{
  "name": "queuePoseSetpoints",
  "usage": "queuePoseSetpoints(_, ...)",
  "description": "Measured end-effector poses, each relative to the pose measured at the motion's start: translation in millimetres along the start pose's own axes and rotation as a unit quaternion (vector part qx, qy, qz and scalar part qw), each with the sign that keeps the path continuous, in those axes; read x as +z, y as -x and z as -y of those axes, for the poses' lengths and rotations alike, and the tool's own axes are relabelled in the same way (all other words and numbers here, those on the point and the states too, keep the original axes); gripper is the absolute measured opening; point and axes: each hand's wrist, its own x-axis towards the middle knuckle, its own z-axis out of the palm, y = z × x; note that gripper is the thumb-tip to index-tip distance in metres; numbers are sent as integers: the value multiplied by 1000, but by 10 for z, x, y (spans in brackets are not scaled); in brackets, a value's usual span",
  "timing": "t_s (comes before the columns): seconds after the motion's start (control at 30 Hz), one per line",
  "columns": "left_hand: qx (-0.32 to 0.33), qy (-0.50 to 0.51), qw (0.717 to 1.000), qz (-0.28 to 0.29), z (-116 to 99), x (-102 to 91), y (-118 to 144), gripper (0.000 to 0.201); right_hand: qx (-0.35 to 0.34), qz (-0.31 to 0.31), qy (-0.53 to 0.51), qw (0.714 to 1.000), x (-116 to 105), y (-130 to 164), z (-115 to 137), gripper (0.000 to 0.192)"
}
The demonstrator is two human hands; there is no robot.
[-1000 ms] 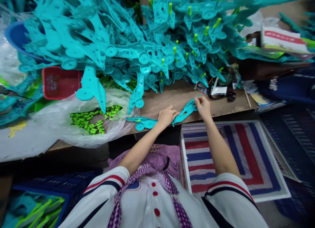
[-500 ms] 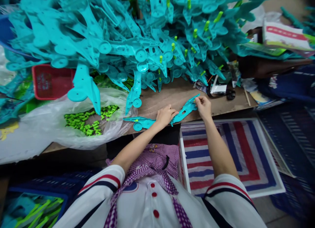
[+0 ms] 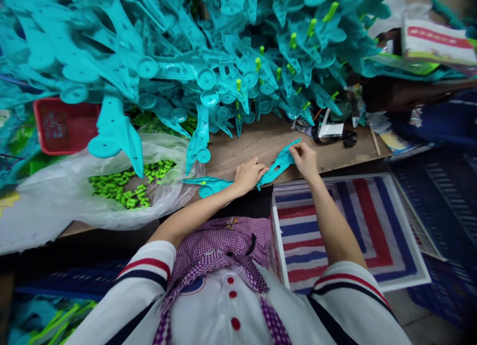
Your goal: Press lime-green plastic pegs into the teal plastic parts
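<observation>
A long turquoise plastic part (image 3: 279,167) lies along the near edge of the workbench, its left end (image 3: 213,187) bearing a wheel-like disc and a small green peg (image 3: 203,183). My left hand (image 3: 246,177) is laid over the middle of it, fingers curled down on the plastic and hiding that stretch. At the part's right end, the thumb and fingers of my right hand (image 3: 306,161) are pinched together against its edge. Whatever sits between those fingertips is hidden. Left of my hands, an open clear plastic bag (image 3: 169,186) holds many short bright-green pegs (image 3: 130,188).
Similar turquoise parts (image 3: 208,61) are heaped high across the back, some with green pegs upright. A red tray (image 3: 67,126) stands at left. Small clutter with black tape (image 3: 349,138) lies at right. Below the bench is a white-rimmed box (image 3: 413,265) with striped cloth.
The whole view has shifted slightly. Both hands stay on the turquoise part, and the right hand still pinches at its right end. Nothing was let go.
</observation>
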Motion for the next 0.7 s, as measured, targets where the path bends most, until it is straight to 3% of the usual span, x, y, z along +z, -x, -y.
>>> queuePoseSetpoints(0.2, 10, -4, 1000, -15, 33, 53, -6, 37, -35, 63, 117, 991, 40, -161, -29, 34)
queuePoseSetpoints(0.37, 33, -20, 999, -18, 78, 76, -27, 40, 6, 16, 62, 998, -3, -23, 74, 42)
queuePoseSetpoints(0.47, 47, -33, 998, -10, 66, 55, 19, 37, 30, -37, 14, 999, -233, 194, 186, 51)
queuePoseSetpoints(0.53, 74, -36, 997, -8, 13, 27, 112, 36, 12, -69, 41, 997, -440, 379, 264, 56)
queuePoseSetpoints(0.7, 172, -16, 985, -3, -243, -123, 480, 37, -21, -32, 123, 992, -922, 854, 469, 40)
